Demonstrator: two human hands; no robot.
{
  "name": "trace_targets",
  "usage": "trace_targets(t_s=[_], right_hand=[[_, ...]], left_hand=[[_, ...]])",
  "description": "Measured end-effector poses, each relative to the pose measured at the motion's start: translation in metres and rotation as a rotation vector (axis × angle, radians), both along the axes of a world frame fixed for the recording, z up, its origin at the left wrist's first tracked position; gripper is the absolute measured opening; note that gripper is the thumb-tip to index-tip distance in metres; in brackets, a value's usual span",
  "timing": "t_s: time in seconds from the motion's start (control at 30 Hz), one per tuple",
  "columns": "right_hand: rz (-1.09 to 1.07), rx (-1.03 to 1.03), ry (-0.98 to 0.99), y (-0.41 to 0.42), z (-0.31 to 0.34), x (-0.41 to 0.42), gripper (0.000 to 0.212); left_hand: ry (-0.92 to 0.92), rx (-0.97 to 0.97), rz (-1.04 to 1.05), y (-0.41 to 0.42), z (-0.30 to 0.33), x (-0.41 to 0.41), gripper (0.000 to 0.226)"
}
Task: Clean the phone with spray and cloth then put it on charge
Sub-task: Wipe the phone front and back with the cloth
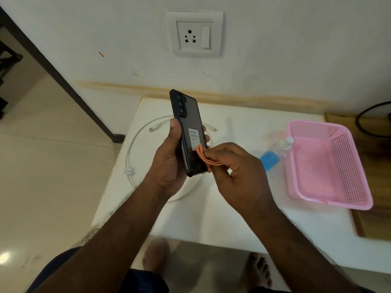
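Observation:
My left hand (169, 163) grips a dark phone (189, 123) in a black case, held upright with its back and camera bump facing me above the table. A white sticker is on the phone's back. My right hand (237, 168) pinches a folded orange cloth (204, 158) and presses it against the lower back of the phone. A clear spray bottle (275, 152) with blue liquid and a white nozzle lies on the table to the right of my right hand. A white charging cable (135, 142) lies looped on the table beneath my hands.
The low white table (243, 218) stands against a white wall with a power socket and switch (195, 34) above it. A pink perforated plastic basket (325, 161) sits at the table's right end. A black cord (368, 119) curls at the far right. My bare feet are on the floor below.

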State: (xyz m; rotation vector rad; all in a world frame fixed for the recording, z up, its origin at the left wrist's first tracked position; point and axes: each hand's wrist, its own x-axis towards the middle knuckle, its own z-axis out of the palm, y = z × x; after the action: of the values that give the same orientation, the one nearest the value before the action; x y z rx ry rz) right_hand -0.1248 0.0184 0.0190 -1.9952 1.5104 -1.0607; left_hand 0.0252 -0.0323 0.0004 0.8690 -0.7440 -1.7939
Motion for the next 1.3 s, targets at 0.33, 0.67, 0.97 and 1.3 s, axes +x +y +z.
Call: trace_targets(t_s=[0.33,0.67,0.97,1.3], right_hand=[[-0.018,-0.005,0.027,0.001,-0.001,0.003,0.033],[-0.036,0.025,0.020,0.002,-0.003,0.003,0.036],[0.059,-0.047,0.021,0.005,0.000,0.005,0.028],[-0.150,0.065,-0.005,0.002,-0.005,0.003,0.023]], left_hand=[[0.043,-0.002,0.010,-0.001,-0.002,0.001,0.060],[0.025,-0.014,0.022,0.000,-0.002,0.000,0.060],[0.081,-0.004,0.064,-0.002,-0.001,0.004,0.064],[-0.070,0.027,-0.069,0.003,-0.002,0.000,0.059]])
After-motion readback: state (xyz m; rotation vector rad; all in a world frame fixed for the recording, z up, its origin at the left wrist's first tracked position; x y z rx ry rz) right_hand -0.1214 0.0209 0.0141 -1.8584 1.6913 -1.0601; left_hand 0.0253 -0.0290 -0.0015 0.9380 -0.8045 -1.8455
